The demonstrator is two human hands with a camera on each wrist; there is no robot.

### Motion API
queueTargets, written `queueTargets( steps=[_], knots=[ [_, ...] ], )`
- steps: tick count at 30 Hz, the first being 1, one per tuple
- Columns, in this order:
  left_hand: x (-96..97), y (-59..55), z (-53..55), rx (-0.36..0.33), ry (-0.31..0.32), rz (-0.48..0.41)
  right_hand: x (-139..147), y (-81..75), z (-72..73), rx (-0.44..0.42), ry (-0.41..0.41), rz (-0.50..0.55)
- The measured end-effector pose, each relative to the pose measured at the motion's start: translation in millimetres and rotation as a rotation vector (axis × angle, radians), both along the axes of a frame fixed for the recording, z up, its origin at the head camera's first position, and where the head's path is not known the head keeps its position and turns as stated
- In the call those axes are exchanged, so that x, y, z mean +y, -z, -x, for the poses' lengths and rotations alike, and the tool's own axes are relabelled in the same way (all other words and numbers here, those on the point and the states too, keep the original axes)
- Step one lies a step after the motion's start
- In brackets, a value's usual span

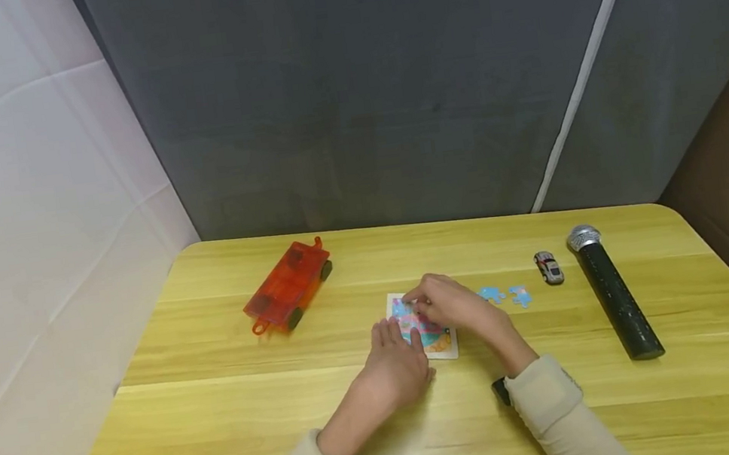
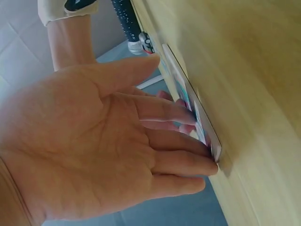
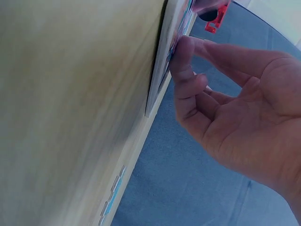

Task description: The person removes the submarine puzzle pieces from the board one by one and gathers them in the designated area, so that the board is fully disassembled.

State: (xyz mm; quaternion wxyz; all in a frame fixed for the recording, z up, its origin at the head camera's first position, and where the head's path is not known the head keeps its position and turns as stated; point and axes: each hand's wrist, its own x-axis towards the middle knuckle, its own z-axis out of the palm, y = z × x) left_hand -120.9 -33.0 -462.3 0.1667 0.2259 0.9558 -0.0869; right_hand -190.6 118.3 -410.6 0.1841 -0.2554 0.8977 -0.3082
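Note:
A small jigsaw puzzle (image 1: pixel 438 341) with a white border and a pink, blue and orange picture lies on the wooden table. My left hand (image 1: pixel 396 364) rests its fairly straight fingertips on the puzzle's left side; the left wrist view shows the palm (image 2: pixel 113 136) and spread fingers at the board's edge. Over the upper part of the puzzle is my right hand (image 1: pixel 452 302), its thumb and forefinger brought together at the picture surface and its other fingers curled (image 3: pixel 190 89). I cannot tell whether a piece is between those fingertips. Loose blue puzzle pieces (image 1: pixel 520 296) lie right of this hand.
A translucent red toy wagon (image 1: pixel 289 282) with black wheels stands at the back left. To the right are a small silver toy car (image 1: pixel 548 268) and a black microphone (image 1: pixel 617 295) with a silver head. A dark grey panel (image 1: pixel 350 108) rises behind the table (image 1: pixel 223 412).

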Motion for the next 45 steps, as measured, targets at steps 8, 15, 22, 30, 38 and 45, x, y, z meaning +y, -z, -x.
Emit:
queueTargets(
  steps=[8,15,22,30,38,45],
  knots=[
    [-1.2,25.6,3.8,0.025,0.024,-0.053,-0.7,2.2,0.2,0.048,-0.013,-0.019],
    [3.1,18.7,3.8,0.023,0.0,-0.021,-2.8,1.1,-1.8,0.079,-0.005,-0.082],
    [5.0,13.9,4.7,0.008,0.009,0.015,-3.1,2.1,-3.5,0.101,-0.034,-0.074],
    [2.4,18.1,8.2,-0.011,0.016,-0.009,-7.0,3.1,-5.5,0.154,-0.008,-0.064],
    [-0.5,22.4,9.6,0.002,0.034,-0.022,-13.3,3.7,-5.8,0.27,0.031,0.007],
    [1.5,17.2,7.8,-0.002,0.029,-0.002,-11.7,1.4,-5.2,0.217,0.05,0.013]
  ],
)
